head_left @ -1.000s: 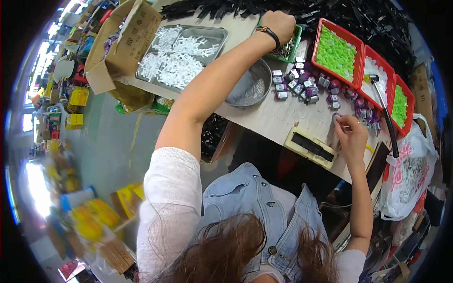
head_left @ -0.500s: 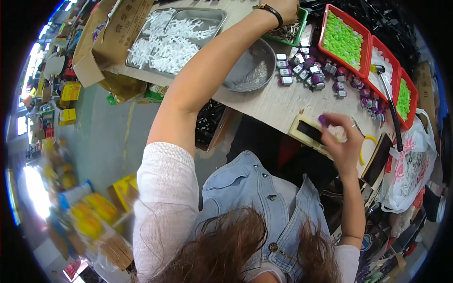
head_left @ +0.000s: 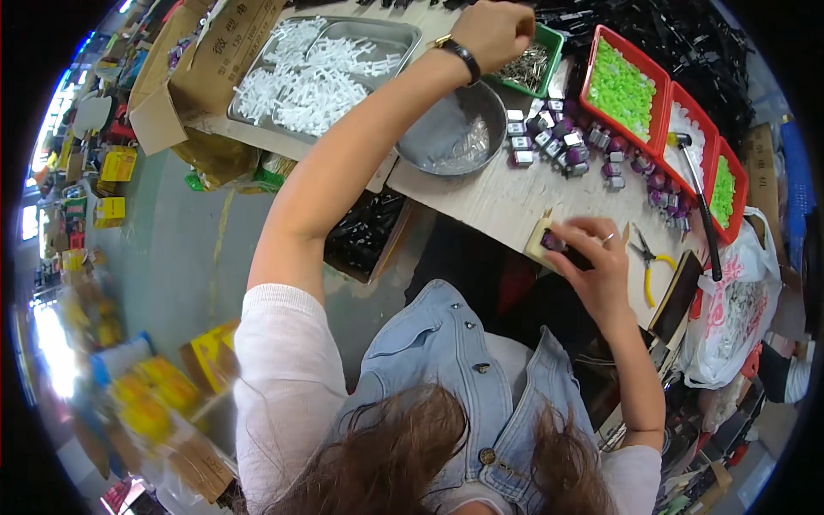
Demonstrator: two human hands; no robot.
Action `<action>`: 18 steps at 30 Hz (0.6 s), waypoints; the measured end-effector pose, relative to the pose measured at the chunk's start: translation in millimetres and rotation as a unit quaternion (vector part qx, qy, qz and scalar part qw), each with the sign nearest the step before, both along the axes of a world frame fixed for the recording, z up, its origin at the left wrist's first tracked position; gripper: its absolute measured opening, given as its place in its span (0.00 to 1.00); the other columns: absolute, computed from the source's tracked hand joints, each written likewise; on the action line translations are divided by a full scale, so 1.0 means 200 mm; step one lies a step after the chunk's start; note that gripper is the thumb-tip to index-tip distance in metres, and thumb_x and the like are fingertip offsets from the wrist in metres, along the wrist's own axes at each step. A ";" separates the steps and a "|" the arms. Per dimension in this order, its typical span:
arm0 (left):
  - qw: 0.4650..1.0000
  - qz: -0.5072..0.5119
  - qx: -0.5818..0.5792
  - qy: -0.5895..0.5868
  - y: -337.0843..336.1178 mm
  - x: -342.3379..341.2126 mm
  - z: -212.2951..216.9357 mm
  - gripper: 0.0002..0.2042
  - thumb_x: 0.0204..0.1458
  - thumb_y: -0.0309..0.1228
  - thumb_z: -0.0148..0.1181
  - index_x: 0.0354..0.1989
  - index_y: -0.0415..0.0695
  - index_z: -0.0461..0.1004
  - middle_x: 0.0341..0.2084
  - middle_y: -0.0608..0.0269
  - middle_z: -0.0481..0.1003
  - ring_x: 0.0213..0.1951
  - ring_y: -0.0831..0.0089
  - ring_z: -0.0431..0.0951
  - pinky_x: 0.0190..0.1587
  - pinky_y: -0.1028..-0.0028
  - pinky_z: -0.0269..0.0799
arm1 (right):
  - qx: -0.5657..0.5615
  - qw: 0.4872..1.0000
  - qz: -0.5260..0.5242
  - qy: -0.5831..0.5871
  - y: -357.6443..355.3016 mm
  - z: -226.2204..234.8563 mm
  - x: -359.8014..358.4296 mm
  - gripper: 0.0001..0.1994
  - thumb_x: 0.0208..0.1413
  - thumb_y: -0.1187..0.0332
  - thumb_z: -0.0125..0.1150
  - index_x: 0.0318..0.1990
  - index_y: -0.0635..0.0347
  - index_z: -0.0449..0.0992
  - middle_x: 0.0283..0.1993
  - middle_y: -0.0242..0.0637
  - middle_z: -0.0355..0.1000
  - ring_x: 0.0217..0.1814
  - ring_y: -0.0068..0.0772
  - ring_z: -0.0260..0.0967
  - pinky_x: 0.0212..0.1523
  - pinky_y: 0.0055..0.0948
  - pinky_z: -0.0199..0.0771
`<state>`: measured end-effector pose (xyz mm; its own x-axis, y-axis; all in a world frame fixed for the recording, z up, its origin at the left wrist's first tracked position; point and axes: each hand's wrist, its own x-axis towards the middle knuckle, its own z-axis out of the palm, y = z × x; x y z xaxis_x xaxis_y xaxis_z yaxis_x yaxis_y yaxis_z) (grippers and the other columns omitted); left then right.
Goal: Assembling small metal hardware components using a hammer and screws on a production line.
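My left hand (head_left: 496, 36) is closed with its fingers curled together, just above the left side of a green tray (head_left: 556, 53) of thin metal pins. What its fingertips hold, if anything, cannot be made out. Near the table's front edge, my right hand (head_left: 594, 264) pinches a small purple motor (head_left: 554, 241) between thumb and fingers. The motor is at a cream block (head_left: 536, 240), partly covered by the fingers. Behind it lies a loose group of silver-and-purple motors (head_left: 571, 142). A round metal bowl (head_left: 498, 146) with clear plastic in it stands below my left forearm.
White plastic parts fill a metal tray (head_left: 415, 34) at the left. Red trays (head_left: 663, 112) of green and white pieces stand at the right, a hammer (head_left: 702, 197) across them. Yellow-handled pliers (head_left: 651, 275) lie beside my right hand. A white plastic bag (head_left: 730, 318) hangs at the right edge.
My left hand has moved back and left, off the green tray. My right hand has come lower and to the left, bringing the purple motor to the cream block.
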<state>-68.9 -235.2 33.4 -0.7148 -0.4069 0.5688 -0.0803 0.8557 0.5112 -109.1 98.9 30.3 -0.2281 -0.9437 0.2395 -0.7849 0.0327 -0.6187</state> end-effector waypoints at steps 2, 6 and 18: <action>0.994 0.040 -0.068 -0.070 -0.05 0.02 -0.08 0.06 0.43 0.32 0.57 0.28 0.49 0.79 0.26 0.60 0.79 0.31 0.60 0.79 0.37 0.64 0.75 | -0.081 0.989 -0.037 0.116 -0.13 0.06 -0.18 0.24 0.44 0.71 0.71 0.52 0.53 0.76 0.42 0.39 0.74 0.48 0.38 0.69 0.50 0.36 0.70; 0.988 0.062 -0.069 -0.125 -0.02 0.02 -0.05 0.06 0.44 0.33 0.58 0.28 0.49 0.80 0.27 0.59 0.79 0.32 0.60 0.79 0.38 0.63 0.75 | -0.065 0.963 -0.181 0.186 -0.47 0.04 -0.81 0.15 0.49 0.73 0.61 0.46 0.58 0.77 0.38 0.47 0.75 0.38 0.48 0.73 0.40 0.38 0.72; 0.962 0.011 0.265 0.073 0.47 0.36 0.25 0.04 0.51 0.23 0.61 0.34 0.37 0.79 0.28 0.60 0.81 0.33 0.76 0.81 0.38 0.78 0.76 | 0.036 0.938 -0.143 0.312 -0.67 -0.01 -0.95 0.07 0.44 0.71 0.60 0.33 0.58 0.71 0.31 0.43 0.74 0.35 0.49 0.73 0.34 0.44 0.71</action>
